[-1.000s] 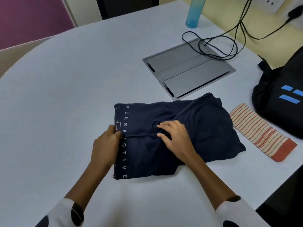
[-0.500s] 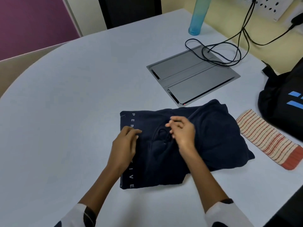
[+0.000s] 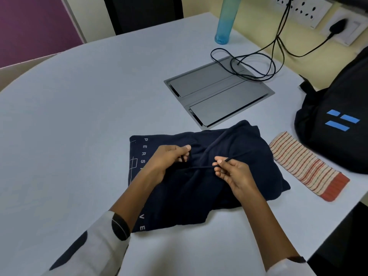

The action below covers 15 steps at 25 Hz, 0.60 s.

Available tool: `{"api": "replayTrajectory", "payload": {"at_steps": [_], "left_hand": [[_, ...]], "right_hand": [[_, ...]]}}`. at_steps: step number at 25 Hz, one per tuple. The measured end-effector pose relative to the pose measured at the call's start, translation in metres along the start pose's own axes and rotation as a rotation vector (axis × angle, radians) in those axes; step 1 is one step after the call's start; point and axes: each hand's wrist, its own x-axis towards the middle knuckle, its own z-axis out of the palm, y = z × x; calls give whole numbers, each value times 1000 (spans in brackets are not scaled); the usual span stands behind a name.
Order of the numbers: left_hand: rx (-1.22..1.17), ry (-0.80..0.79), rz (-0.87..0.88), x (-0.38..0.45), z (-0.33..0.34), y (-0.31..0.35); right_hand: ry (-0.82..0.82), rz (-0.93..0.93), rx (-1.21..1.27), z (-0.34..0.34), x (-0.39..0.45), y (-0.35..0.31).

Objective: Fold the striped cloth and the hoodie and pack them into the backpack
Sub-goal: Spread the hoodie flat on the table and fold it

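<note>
While pinching drawstring: both hands (hoodie beneath)

Left hand fingers curled closed, right hand fingers pinched together

This looks like an office or a meeting room. The counter is big, pale and rounded, like one that many people sit around. Set into its top is a flat grey metal box with two lids, the kind that hides plugs. Black cables loop over it and run up to a white socket panel on the yellow wall, with one black plug pushed in. A tall blue water bottle stands near the far edge. Behind the counter there is a purple wall panel and a dark doorway or cupboard
</note>
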Motion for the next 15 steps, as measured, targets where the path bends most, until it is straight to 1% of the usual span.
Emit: {"api": "replayTrajectory", "payload": {"at_steps": [2,5,7,9,10,12,15], "left_hand": [[-113,-96,48,-15,-7,20],[-232,-140,169,-38,-11,39],[-343,-93,239,-48,-14,45],[-353,-5,309,-52,-19,50],[-289,40,348,-51,-20,52],[-39,107,409,-43,-9,57],[551,85,432,-9,27,54]], "right_hand": [[0,-6,11,-1,1,2],[-6,-41,38,0,0,-2],[-13,-52,53,1,-1,-4],[-24,-57,52,3,-1,-4],[-27,-64,50,4,0,-4],[-34,-83,41,6,2,-4],[-27,-108,18,10,9,-5]]}}
